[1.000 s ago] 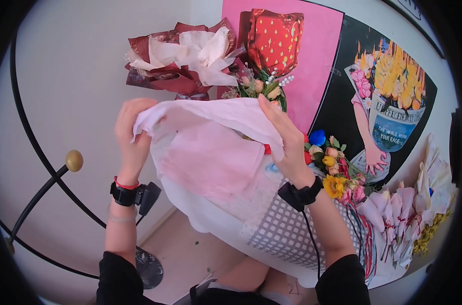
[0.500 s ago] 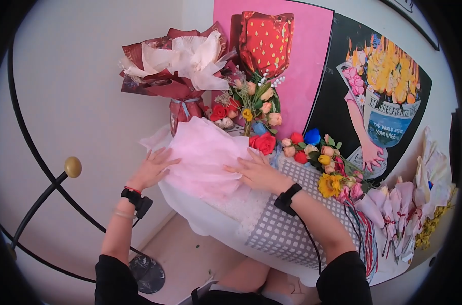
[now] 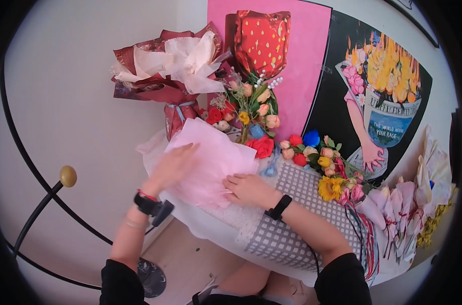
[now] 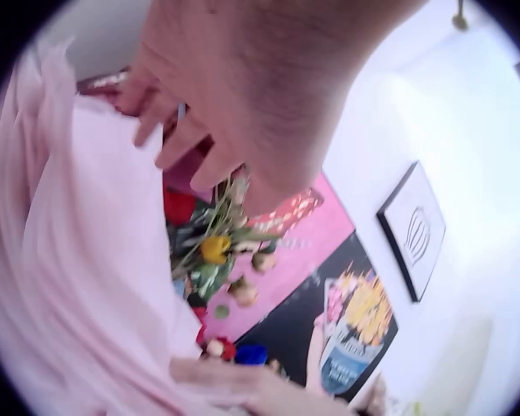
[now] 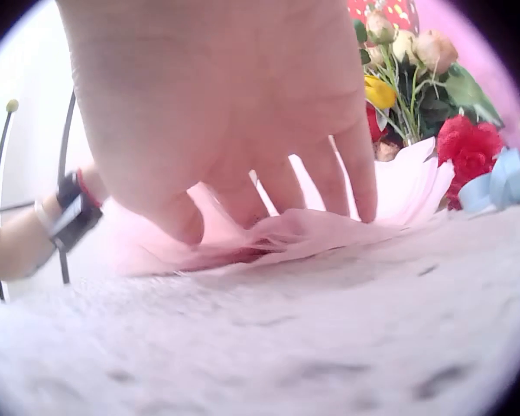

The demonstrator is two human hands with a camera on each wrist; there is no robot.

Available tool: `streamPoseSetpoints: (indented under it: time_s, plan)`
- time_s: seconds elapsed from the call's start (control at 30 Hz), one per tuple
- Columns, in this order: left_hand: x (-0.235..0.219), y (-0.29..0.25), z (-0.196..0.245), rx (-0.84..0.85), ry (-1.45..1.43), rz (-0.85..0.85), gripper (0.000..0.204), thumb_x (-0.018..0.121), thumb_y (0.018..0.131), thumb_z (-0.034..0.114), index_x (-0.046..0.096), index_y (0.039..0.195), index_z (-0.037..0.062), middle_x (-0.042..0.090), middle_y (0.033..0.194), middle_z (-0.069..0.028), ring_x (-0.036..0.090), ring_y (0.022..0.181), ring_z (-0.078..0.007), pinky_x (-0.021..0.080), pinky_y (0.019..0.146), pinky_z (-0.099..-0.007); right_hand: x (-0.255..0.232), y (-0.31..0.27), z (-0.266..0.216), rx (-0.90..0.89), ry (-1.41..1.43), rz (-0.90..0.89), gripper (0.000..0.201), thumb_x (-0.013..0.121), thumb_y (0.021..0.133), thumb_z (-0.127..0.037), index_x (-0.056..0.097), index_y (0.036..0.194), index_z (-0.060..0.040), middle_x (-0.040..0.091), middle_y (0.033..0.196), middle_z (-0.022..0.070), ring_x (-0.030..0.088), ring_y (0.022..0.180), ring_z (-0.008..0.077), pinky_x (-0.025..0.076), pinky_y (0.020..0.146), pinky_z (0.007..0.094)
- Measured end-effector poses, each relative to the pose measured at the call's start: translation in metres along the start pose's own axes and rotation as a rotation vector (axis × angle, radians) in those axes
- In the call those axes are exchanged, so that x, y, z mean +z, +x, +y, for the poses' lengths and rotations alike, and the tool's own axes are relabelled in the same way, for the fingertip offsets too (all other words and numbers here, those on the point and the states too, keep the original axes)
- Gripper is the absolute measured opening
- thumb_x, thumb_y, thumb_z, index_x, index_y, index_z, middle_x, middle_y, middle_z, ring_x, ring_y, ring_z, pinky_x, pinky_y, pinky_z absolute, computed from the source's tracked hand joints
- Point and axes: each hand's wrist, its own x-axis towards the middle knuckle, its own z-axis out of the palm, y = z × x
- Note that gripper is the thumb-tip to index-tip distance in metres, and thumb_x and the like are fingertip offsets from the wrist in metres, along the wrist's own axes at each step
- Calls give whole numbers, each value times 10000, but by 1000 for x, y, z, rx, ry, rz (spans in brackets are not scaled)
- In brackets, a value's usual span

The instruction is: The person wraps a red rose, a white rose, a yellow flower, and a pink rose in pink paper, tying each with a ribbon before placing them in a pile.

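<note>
Soft pink tissue-like sheets (image 3: 215, 152) lie in a loose, wrinkled stack on the table. Over their left part is my left hand (image 3: 177, 165), blurred by motion, its fingers spread and fairly straight in the left wrist view. My right hand (image 3: 251, 189) rests at the near right edge of the stack. In the right wrist view its extended fingers (image 5: 360, 178) reach down onto the pink folds (image 5: 286, 230). Neither hand grips anything. Beneath the stack is a white lacy cloth (image 3: 249, 216).
Behind the sheets stand a wrapped burgundy bouquet (image 3: 165, 71), mixed flowers (image 3: 256, 104) and a red rose (image 3: 260, 147). A grey checked cloth (image 3: 297, 234), more flowers (image 3: 330, 188), ribbons (image 3: 366, 239) and small wrapped bunches (image 3: 394, 208) line the right side. A black metal rack (image 3: 25, 142) stands left.
Both hands held a pink sheet up by its edges; it was then laid on the stack. Since then the left hand has moved right over the sheets, and the right hand slightly down toward their near edge.
</note>
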Motion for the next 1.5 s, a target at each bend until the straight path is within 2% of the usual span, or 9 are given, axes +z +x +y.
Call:
streamPoseSetpoints:
  time_s: [0.23,0.53,0.8,0.87,0.9,0.97,1.03,1.23,1.5]
  plan:
    - [56,0,26,-277,408,-334,906,405,676,776,139,1404,308,5,1437,-251,-14,1262,-557,15,958,-677,-79,-58,24,1,402,326,427,533,862,-288,489,1204,-36,572,1096,151,565,966,288,434,853,354]
    - [54,18,29,-292,559,-471,978,395,631,816,196,1400,246,53,1427,-271,16,1299,-489,-44,932,-699,-86,-180,56,612,1238,247,252,458,919,-170,552,1055,21,605,806,74,633,707,160,522,596,249]
    - [34,51,88,119,739,-278,711,576,652,621,462,1260,271,308,1392,-98,204,1302,-338,11,987,-650,-53,-199,63,611,1423,261,255,468,917,-195,557,1067,-10,614,789,73,640,617,185,513,545,231]
    - [39,70,120,167,586,-201,522,598,726,471,521,1191,245,390,1332,-83,241,1282,-300,38,958,-668,-52,-204,65,613,1390,268,260,479,914,-211,560,1067,-17,612,797,70,637,621,172,510,549,232]
    - [43,76,140,336,583,-50,323,576,779,379,600,1038,186,579,1076,-76,477,1082,-257,297,907,-556,-50,-202,63,611,1475,285,259,482,912,-216,562,1064,-23,609,796,65,634,626,164,510,558,234]
    - [57,111,177,190,379,-387,268,563,794,383,627,863,132,623,774,-59,594,751,-233,449,684,-377,-47,-204,65,617,1590,276,295,460,922,-243,531,1106,-23,605,845,62,638,670,171,512,608,241]
    - [106,139,194,462,-9,-369,340,509,855,387,603,737,82,526,536,-34,520,481,-174,395,466,-276,-44,-209,64,601,1773,314,288,459,921,-251,532,1078,-22,602,842,63,631,672,165,511,635,258]
    - [211,168,248,12,-1118,-672,519,329,919,509,472,633,100,317,500,69,263,431,-41,180,406,-205,-22,-224,70,534,2085,176,274,429,930,-272,518,983,-19,594,874,89,613,749,173,503,700,303]
    - [230,153,240,-132,-1272,-829,549,302,907,546,420,606,103,266,463,74,205,386,-32,136,381,-191,-21,-220,68,390,2003,-109,352,452,924,-279,569,737,-4,589,710,74,601,685,165,480,684,289]
